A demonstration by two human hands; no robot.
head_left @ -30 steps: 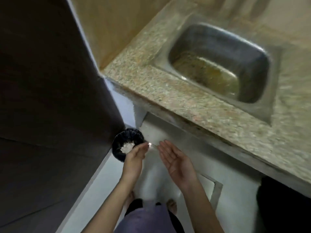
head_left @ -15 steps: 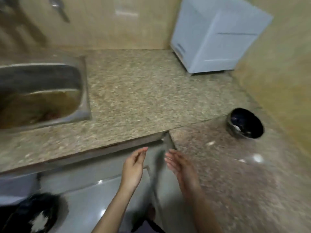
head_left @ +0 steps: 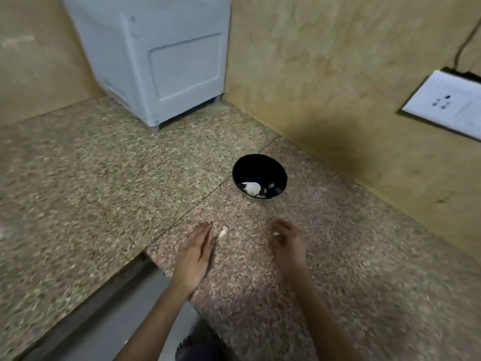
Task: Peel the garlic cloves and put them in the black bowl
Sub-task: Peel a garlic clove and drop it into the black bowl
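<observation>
The black bowl (head_left: 260,169) stands on the granite counter near the right wall and holds a few white garlic pieces (head_left: 252,188). My left hand (head_left: 196,252) lies flat on the counter with straight fingers. A loose garlic clove (head_left: 222,233) lies just right of its fingertips. My right hand (head_left: 288,242) is blurred, its fingers curled down and pinching a small white garlic clove (head_left: 276,233) on the counter. Both hands are a short way in front of the bowl.
A white box-shaped appliance (head_left: 166,61) stands in the back corner. A white wall socket (head_left: 447,106) with a cable is on the right wall. The counter (head_left: 78,194) steps inward at the front left, where a grey floor shows below.
The view swung right from the sink and floor bin to the counter corner. Both hands came up onto the counter, and the right hand's fingers curled onto a clove.
</observation>
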